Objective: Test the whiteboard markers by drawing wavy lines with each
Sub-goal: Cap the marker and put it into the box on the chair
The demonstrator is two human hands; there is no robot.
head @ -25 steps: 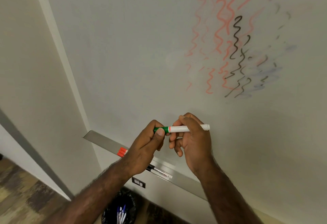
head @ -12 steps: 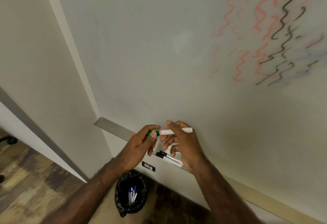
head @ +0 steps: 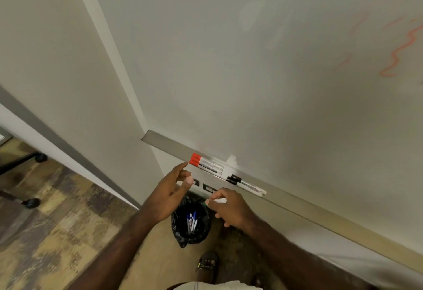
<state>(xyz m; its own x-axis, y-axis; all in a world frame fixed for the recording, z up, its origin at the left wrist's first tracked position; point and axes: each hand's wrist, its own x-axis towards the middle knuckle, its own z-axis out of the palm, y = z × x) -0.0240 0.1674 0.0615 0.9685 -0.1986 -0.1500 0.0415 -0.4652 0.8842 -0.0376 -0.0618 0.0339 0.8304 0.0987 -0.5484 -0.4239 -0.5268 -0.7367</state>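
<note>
Green marker (head: 216, 201): we hold it in our right hand (head: 231, 209), fingers curled round the white barrel, the green end poking out toward the left; it sits just below the tray (head: 167, 141) and above the bin (head: 191, 223).
Head view, hands: our left hand (head: 172, 191) is off the marker, fingers loosely spread and holding nothing, just below the tray's red markers (head: 206, 165).
Head view, tray: two red-capped markers lie side by side on it; further right along the tray lie black-capped markers (head: 246, 184), how many we cannot tell.
Head view, bin: a black-lined bin stands on the floor directly under the tray, with several blue-capped markers (head: 192, 221) lying inside.
Head view, whiteboard (head: 251, 72): above the tray it is mostly bare; orange-red wavy lines (head: 398, 54) show at the far right, well apart from the tray.
Step in hand: we judge that the green marker is being dealt with after testing, either dropped in the bin or set on the tray; we see no green line on the visible board.
Next move: we must either let go of the marker over the bin mouth or lay it flat along the tray, then pick up an untested marker from the tray and uncap it with both hands.
</note>
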